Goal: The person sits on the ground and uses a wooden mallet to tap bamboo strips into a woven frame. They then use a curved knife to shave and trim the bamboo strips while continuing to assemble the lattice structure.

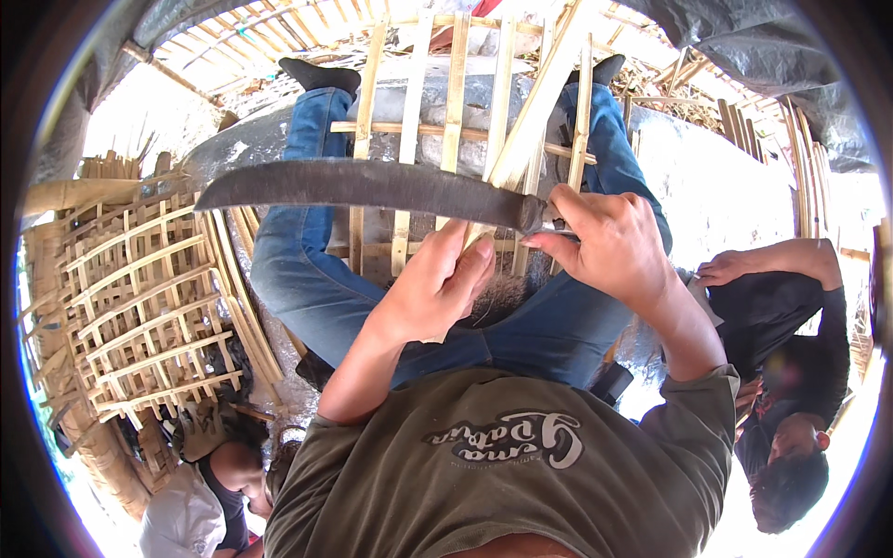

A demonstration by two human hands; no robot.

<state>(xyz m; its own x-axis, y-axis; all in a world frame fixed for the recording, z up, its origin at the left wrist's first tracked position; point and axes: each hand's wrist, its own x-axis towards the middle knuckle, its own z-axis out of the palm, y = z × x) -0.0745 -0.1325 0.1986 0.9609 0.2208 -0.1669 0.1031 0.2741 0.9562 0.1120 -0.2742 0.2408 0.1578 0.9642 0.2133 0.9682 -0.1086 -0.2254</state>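
Observation:
My right hand (609, 240) is closed round the handle of a machete (358, 184), whose long dark blade points left across my lap. My left hand (430, 288) grips a pale bamboo strip (535, 116) near its lower end. From there the strip slants away, up and to the right, passing by the blade near the handle; whether the edge touches it I cannot tell. Beyond both hands, a bamboo lattice (456, 84) of spaced slats and crosspieces lies between my outstretched legs, partly hidden by the blade and the strip.
Woven bamboo lattice panels (153, 307) are piled at the left, with long strips (244, 298) beside them. One person (800, 325) in dark clothes is close on the right, another (191, 507) at the lower left. Upright bamboo strips (807, 172) stand at the far right.

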